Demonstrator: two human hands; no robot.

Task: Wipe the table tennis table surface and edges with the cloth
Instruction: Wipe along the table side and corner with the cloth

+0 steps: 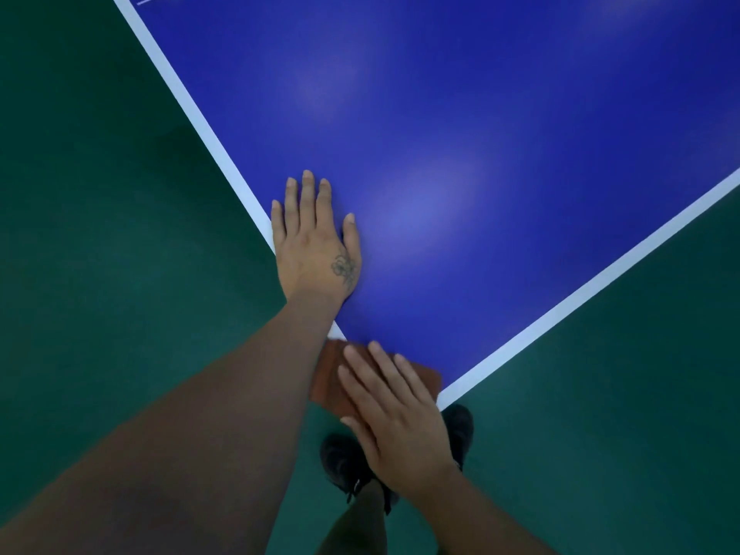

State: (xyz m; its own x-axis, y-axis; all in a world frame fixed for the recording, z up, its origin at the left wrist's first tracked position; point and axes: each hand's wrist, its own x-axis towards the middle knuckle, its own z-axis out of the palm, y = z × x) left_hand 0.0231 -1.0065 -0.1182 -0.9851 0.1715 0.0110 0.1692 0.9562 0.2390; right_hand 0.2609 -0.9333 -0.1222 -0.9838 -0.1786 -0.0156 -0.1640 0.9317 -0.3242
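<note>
I am looking down on one corner of the blue bench, its top matte with soft pale patches of reflected light, and a white border line running along both edges to meet at the corner nearest me; a thin white line shows far up at the top left of the surface. My left hand lies flat on the blue just inside the left border, palm down, fingers straight and a little spread, holding nothing; a small flower tattoo sits near the thumb base. My right hand rests over the brown cloth at the very corner, fingers straight and close together, pressing it flat rather than gripping it; the cloth is folded, lies across the corner tip, covers the white lines there and hangs partly past the left edge. Below the bench spreads a dark green floor, plain and evenly lit, darker toward the far left; under the corner I see dark shoes on that floor and part of a bare leg.
</note>
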